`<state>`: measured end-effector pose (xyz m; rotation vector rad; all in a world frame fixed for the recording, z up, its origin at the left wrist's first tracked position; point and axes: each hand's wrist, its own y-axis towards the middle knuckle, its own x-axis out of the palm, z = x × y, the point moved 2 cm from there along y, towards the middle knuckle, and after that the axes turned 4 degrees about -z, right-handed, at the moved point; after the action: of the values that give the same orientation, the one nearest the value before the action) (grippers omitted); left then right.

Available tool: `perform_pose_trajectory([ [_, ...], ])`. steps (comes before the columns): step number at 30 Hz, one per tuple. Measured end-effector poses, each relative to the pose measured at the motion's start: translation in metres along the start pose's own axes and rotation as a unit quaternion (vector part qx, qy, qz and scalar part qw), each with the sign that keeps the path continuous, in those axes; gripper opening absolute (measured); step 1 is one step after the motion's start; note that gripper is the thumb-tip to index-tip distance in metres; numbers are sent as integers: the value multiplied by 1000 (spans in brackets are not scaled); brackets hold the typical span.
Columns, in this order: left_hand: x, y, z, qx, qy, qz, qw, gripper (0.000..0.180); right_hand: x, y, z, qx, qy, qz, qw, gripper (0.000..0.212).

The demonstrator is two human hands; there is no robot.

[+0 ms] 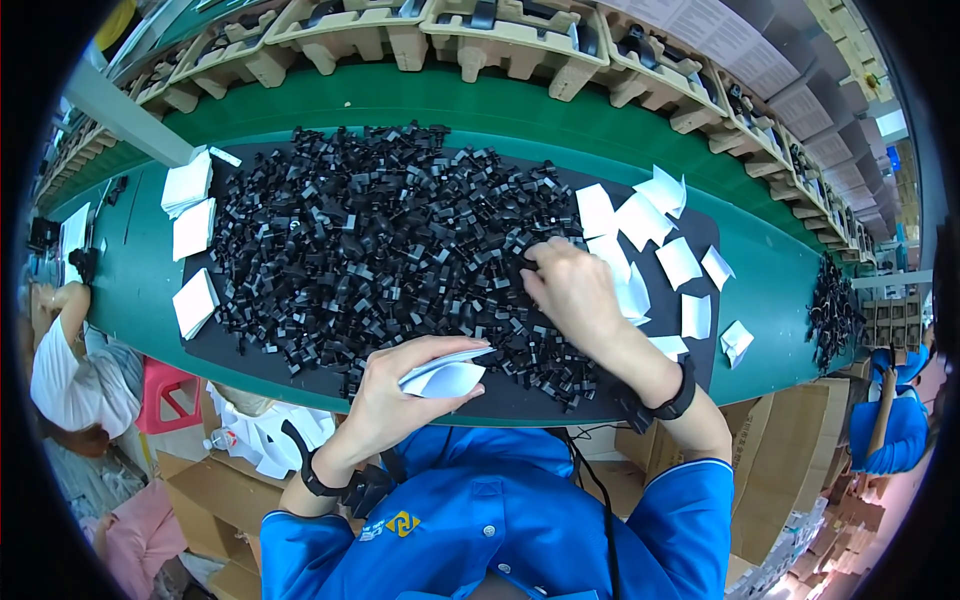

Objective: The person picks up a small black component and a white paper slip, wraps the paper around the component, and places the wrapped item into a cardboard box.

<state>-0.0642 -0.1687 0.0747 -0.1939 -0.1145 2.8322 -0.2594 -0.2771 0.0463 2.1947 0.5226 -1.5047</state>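
Observation:
My left hand (395, 392) is closed around a few folded white paper sheets (447, 376), held above the near edge of the mat. A large heap of small black plastic parts (370, 240) covers most of the dark mat. At the heap's right side, my right hand (578, 290) has its thumb and fingers curled around a small black plastic part, partly lost among the others. Beside that hand, several loose white folded papers (640, 220) lie scattered on the mat. Stacks of white paper (193, 229) line the heap's left side.
Beige moulded trays (515, 45) with dark items run along the far side of the green table (770, 255). Black cables (832, 310) lie at the right end. Cardboard boxes (790, 460) stand below. Other people (80, 370) are at left and right.

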Motion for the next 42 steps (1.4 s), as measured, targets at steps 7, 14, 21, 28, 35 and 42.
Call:
perform_pose_trajectory([
  [7,0,4,4,-38,-105,2,994,44,-81,-27,-31,91,379,-114,914,18],
  [14,12,13,21,109,13,-45,993,48,-103,-59,-75,-181,251,4,951,22],
  [21,22,8,21,121,42,-38,991,48,-111,-67,-98,-170,28,-170,970,28],
  [28,25,16,26,151,-14,-40,988,67,-100,-64,-95,-166,-77,-219,958,20],
  [35,20,15,24,106,-9,22,994,86,-104,-46,-69,-165,32,-217,961,21],
  [42,20,7,30,74,-173,31,982,81,-99,-59,-61,-54,296,35,953,21],
])
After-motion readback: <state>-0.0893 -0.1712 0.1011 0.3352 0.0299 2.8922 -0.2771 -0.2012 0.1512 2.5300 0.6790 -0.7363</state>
